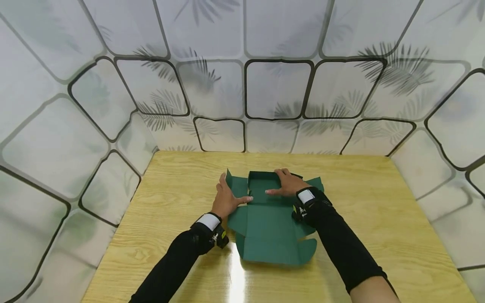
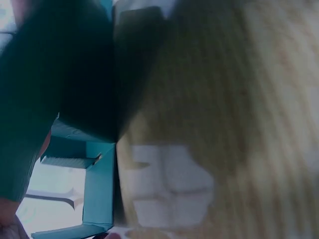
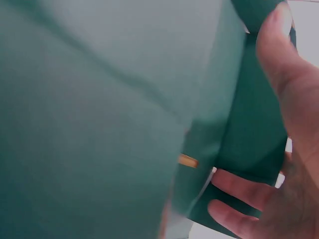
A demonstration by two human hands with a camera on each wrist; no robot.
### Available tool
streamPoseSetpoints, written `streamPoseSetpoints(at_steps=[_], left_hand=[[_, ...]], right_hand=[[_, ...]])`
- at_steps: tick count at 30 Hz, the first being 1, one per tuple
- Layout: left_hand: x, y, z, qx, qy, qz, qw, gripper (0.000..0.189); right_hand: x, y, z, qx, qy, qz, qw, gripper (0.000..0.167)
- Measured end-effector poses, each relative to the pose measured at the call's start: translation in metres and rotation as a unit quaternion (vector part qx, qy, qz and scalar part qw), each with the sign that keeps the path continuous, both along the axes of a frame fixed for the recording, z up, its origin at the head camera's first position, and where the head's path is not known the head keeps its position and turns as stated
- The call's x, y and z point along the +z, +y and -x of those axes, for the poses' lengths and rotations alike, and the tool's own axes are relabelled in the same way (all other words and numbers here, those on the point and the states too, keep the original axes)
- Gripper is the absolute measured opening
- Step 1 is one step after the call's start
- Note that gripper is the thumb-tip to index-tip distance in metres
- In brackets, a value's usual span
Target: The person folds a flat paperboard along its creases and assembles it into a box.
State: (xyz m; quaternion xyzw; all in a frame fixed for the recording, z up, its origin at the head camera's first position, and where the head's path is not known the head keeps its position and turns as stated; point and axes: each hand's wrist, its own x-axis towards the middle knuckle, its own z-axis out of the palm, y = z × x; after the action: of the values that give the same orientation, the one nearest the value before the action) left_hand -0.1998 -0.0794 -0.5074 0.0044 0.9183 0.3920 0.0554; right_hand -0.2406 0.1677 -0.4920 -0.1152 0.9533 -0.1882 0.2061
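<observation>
A green cardboard box (image 1: 270, 221), partly unfolded, lies on the table with its long lid panel toward me and side flaps spread out. My left hand (image 1: 226, 200) grips its left side, the thumb reaching inward over the fold and the fingers along the outer flap. At the far right, my right hand (image 1: 291, 185) holds the raised back part, fingertips over the far wall and thumb inside. The right wrist view shows the thumb and fingers of that hand around a green panel (image 3: 256, 109). In the left wrist view, green cardboard (image 2: 99, 189) hides most of the left hand.
The light wood-grain table (image 1: 182, 176) extends around the box on every side. Behind it and at both sides hang pale fabric walls (image 1: 278, 88) with dark outlines and leaf prints. Wrist cameras are strapped over both black sleeves (image 1: 178, 256).
</observation>
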Motion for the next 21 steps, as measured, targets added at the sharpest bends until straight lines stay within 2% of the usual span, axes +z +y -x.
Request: streamPoseSetpoints(at_steps=[4,8,12,17,21], left_hand=[[0.006,0.001,0.006,0.004,-0.039,-0.027,0.9989,0.116],[0.012,0.004,0.012,0.025,-0.059,-0.013,0.9979,0.116],[0.017,0.009,0.017,0.041,-0.069,0.025,0.9965,0.116],[0.024,0.012,0.022,0.055,-0.079,0.062,0.9934,0.114],[0.026,0.015,0.024,0.056,-0.084,0.072,0.9923,0.110]], right_hand=[[0.008,0.001,0.006,0.003,-0.071,-0.004,0.9975,0.108],[0.015,0.003,0.010,0.013,-0.110,-0.028,0.9935,0.116],[0.019,0.004,0.013,0.023,-0.124,-0.053,0.9906,0.121],[0.023,0.002,0.012,0.031,-0.128,-0.050,0.9900,0.124],[0.024,0.002,0.010,0.030,-0.123,-0.044,0.9910,0.124]])
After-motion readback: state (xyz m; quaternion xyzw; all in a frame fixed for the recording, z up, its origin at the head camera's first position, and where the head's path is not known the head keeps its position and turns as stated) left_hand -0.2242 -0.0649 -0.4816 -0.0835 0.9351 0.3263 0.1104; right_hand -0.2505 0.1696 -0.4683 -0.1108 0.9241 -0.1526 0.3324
